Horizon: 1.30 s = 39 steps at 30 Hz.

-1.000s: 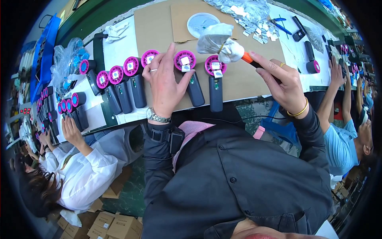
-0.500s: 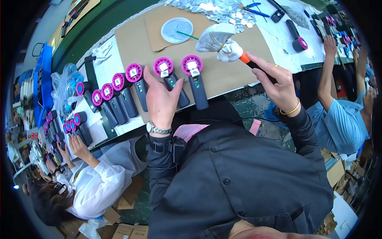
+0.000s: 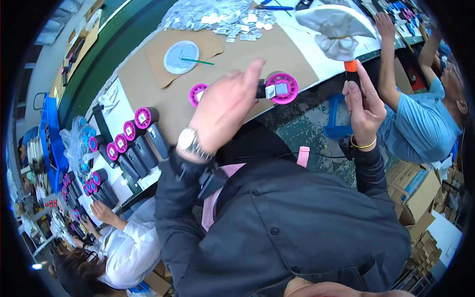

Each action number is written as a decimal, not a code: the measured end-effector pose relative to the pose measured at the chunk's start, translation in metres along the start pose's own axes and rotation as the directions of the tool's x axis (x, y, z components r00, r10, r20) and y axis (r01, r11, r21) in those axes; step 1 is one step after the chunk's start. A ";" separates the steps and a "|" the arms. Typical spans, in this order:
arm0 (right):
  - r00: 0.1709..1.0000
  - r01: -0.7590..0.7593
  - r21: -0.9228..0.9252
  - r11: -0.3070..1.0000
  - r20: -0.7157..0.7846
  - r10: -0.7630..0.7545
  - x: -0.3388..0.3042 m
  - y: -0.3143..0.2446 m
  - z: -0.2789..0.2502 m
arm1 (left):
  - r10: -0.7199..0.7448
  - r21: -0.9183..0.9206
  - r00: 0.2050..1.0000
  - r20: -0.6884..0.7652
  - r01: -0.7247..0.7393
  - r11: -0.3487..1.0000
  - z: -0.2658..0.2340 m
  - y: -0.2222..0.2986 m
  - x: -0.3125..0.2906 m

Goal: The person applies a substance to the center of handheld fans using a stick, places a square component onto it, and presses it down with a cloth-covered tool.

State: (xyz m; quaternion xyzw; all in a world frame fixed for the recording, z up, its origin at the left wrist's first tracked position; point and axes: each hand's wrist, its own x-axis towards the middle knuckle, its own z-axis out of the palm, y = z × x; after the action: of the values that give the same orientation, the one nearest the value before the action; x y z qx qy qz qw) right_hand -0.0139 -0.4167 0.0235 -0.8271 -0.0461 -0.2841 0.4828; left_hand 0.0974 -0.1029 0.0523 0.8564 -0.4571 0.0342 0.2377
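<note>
My left hand (image 3: 225,111) is closed around the dark handle of a handheld fan (image 3: 292,89). This fan lies sideways, its pink round head pointing right and a silver square and a white piece on its face. Most of the handle is hidden by my fingers. A second pink fan head (image 3: 197,93) shows partly behind the same hand. Raised at the right, my right hand (image 3: 365,111) grips the black and orange handle of a cloth-wrapped tool (image 3: 337,37). White cloth is bunched over the tool's end and tied with a band.
Several more fans (image 3: 143,118) stand in a row at the left. On the brown board (image 3: 247,54) are a white dish (image 3: 190,44) of grey paste with a green stick (image 3: 203,62), and silver squares (image 3: 208,20). Co-workers sit on both sides; one wears a blue shirt (image 3: 420,116).
My left hand has moved right and turned a fan on its side, its head toward the right. My right hand has brought the cloth-wrapped tool to the right and more upright.
</note>
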 end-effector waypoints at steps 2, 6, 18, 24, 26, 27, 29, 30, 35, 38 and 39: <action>0.996 -0.052 0.017 0.998 -0.071 0.054 -0.005 0.001 -0.010 | 0.080 0.002 0.995 0.052 -0.081 0.997 0.025 -0.017 0.029; 0.985 -0.151 0.035 0.988 -0.074 0.153 -0.021 0.009 -0.025 | 0.158 0.042 0.956 0.249 -0.173 0.984 0.051 -0.046 0.079; 0.998 -0.052 -0.177 0.983 0.025 0.057 -0.025 0.024 -0.041 | -0.082 -0.055 0.972 -0.220 0.072 0.996 0.065 -0.005 0.058; 0.992 -0.081 -0.156 0.984 0.081 0.095 -0.014 0.027 -0.040 | -0.475 -0.156 0.835 -0.277 0.448 0.880 0.111 0.040 0.059; 0.991 -0.001 -0.189 0.982 0.132 0.026 -0.012 0.028 -0.044 | -0.512 -0.165 0.816 -0.268 0.485 0.859 0.121 0.035 0.062; 0.990 0.000 -0.187 0.982 0.136 0.026 -0.011 0.027 -0.044 | -0.531 -0.169 0.805 -0.264 0.503 0.847 0.124 0.033 0.063; 0.973 0.047 -0.229 0.972 0.229 0.007 -0.009 0.021 -0.048 | -0.556 -0.232 0.795 -0.242 0.509 0.829 0.122 0.032 0.058; 0.961 0.073 -0.247 0.966 0.276 -0.002 -0.008 0.019 -0.049 | -0.579 -0.291 0.785 -0.222 0.514 0.807 0.120 0.030 0.055; 0.907 0.133 -0.301 0.944 0.422 0.007 0.001 0.005 -0.042 | -0.617 -0.505 0.749 -0.241 0.446 0.739 0.126 0.028 0.047; 0.892 0.200 -0.310 0.929 0.450 -0.042 0.009 0.000 -0.037 | -0.610 -0.507 0.735 -0.296 0.420 0.753 0.133 0.028 0.045; 0.887 0.205 -0.310 0.928 0.460 -0.043 0.011 -0.001 -0.036 | -0.603 -0.504 0.730 -0.322 0.407 0.762 0.135 0.029 0.044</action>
State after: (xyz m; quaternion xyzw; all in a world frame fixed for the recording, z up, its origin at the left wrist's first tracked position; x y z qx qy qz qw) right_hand -0.0208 -0.4482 0.0437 -0.9376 -0.1578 -0.1214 0.2850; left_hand 0.0786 -0.2096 -0.0440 0.8475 -0.1264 0.0770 0.5097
